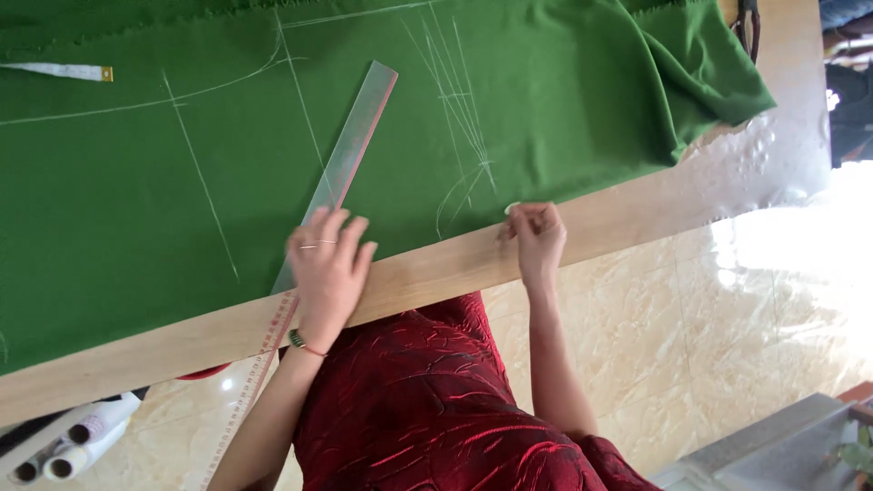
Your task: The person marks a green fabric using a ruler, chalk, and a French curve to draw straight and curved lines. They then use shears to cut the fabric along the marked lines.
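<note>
A green cloth [136, 200] marked with white chalk lines covers most of a wooden table [618, 218]. A long clear ruler [359, 136] with a red edge lies slantwise on the cloth and sticks out past the table's near edge. My left hand [327, 268] lies flat on the ruler's lower part, fingers spread, with rings and a thin bracelet. My right hand [538, 238] rests at the cloth's near edge, fingers closed on a small white piece of chalk [512, 208]. It sits just below a fan of chalk lines [459, 109].
A white measuring tape [64, 71] lies on the cloth at the far left. A dark object [748, 27] sits at the table's far right corner. Several white rolls [77, 441] lie below the table at the left. Beige tiled floor [727, 318] lies to the right.
</note>
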